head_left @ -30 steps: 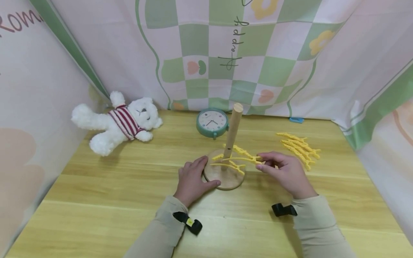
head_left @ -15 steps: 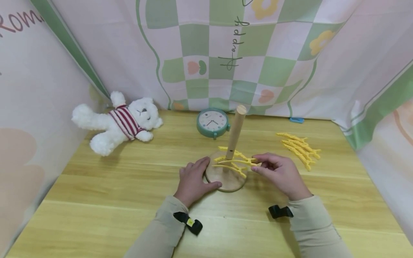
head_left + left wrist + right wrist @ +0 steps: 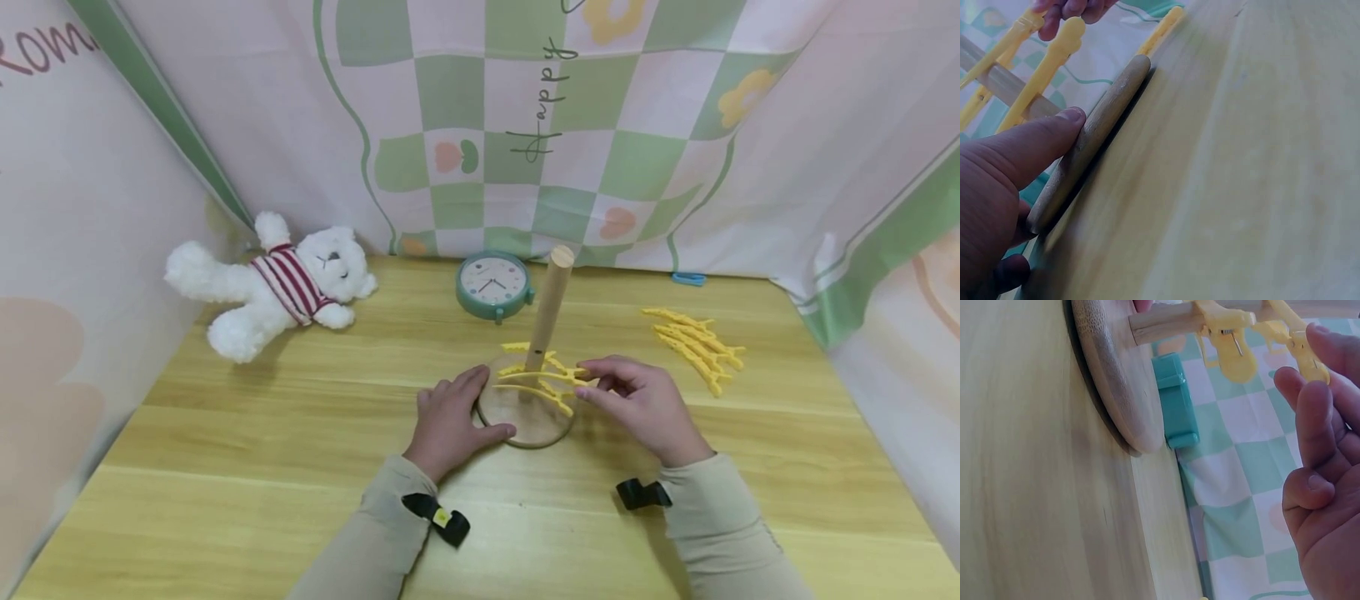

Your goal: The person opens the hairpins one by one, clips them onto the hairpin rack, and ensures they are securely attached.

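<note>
A wooden stand has a round base point(image 3: 525, 429) and a tilted upright post point(image 3: 550, 308). My left hand point(image 3: 450, 423) grips the left side of the base; in the left wrist view its thumb point(image 3: 1054, 134) lies over the rim. My right hand point(image 3: 647, 408) pinches the handle end of a yellow alligator hair clip point(image 3: 540, 376) between thumb and fingertips, with the clip's long jaws on either side of the post. Another yellow hair clip point(image 3: 1235, 353) sits lower on the post, nearer the base, and nothing holds it.
Several yellow hair clips point(image 3: 697, 346) lie in a row at the right of the table point(image 3: 300, 500). Behind the post is a teal round clock point(image 3: 493, 285). A white plush bear point(image 3: 296, 283) lies at the back left; a small blue clip point(image 3: 689, 279) is by the curtain.
My right hand has moved a little left, bringing the pinched hair clip further across the post. The stand has shifted and leans slightly more to the right. My left hand stays on the base.
</note>
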### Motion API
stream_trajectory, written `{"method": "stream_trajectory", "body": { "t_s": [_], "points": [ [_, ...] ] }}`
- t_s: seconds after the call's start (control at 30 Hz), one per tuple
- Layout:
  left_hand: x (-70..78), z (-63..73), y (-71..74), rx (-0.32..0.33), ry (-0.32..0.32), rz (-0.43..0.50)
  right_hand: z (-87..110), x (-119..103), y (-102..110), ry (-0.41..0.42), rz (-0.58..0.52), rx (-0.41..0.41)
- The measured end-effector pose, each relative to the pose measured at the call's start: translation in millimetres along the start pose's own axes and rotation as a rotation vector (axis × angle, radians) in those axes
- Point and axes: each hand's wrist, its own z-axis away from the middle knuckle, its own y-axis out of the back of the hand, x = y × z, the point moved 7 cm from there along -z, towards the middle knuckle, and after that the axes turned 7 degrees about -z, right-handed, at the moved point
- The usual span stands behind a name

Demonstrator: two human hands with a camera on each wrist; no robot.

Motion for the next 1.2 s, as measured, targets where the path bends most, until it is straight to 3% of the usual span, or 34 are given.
{"method": "stream_trajectory", "body": {
  "t_s": [0.3, 0.8, 1.2],
  "points": [
    [1.0, 0.1, 0.3, 0.015, -0.009, -0.001, -0.9, -3.3, -6.4, 0.019, 0.009, -0.013],
    [-0.3, 0.7, 0.1, 0.017, -0.006, 0.014, -0.1, -0.6, -6.9, -0.073, 0.045, -0.065],
    [0.5, 1.6, 2.0, 0.019, -0.005, 0.020, 2.0, -1.2, -8.1, -0.122, 0.013, -0.098]
  ]
}}
